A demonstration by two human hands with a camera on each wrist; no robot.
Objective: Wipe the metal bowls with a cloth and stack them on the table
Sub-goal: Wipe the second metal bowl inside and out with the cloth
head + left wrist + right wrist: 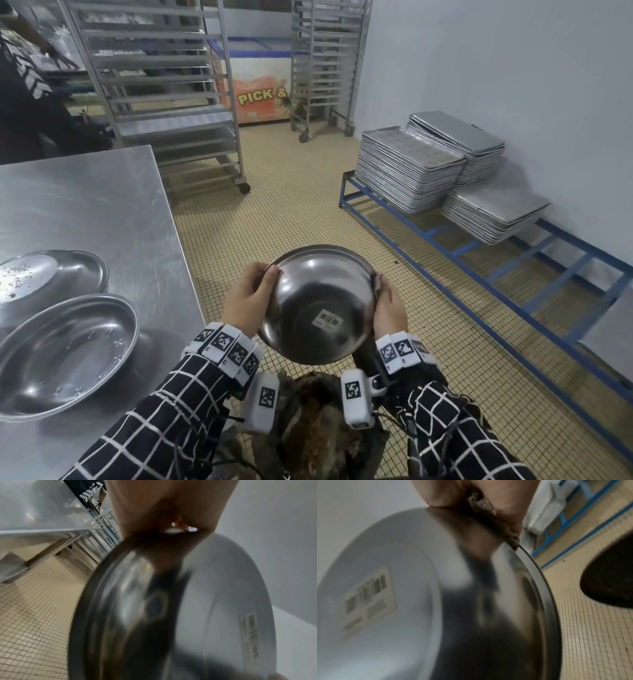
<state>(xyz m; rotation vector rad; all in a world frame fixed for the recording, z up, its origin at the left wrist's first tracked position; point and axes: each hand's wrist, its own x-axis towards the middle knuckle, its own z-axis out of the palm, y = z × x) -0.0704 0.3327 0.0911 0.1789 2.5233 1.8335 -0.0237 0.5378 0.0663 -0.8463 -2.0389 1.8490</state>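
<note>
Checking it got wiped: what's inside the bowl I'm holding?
Not visible. The bowl faces away; only its outside and barcode sticker show, both hands gripping its rim.

Lots going on around the edges here. Two tall wheeled steel tray racks (164, 89) and (325, 65) stand on the beige small-tiled floor (291, 205), and between them there's a white and orange chest freezer (257, 85) with "PICK &" printed in yellow on its front. Along the pale grey wall (496, 68) runs a low blue metal frame stand (445, 240) carrying three stacks of silver baking trays (407, 171), one of them sitting tilted off the side. At the bottom there's a dark bin holding brownish stuff (318, 428), probably scraps, too blurry to say. Someone in dark clothing (30, 102) stands at top left.
</note>
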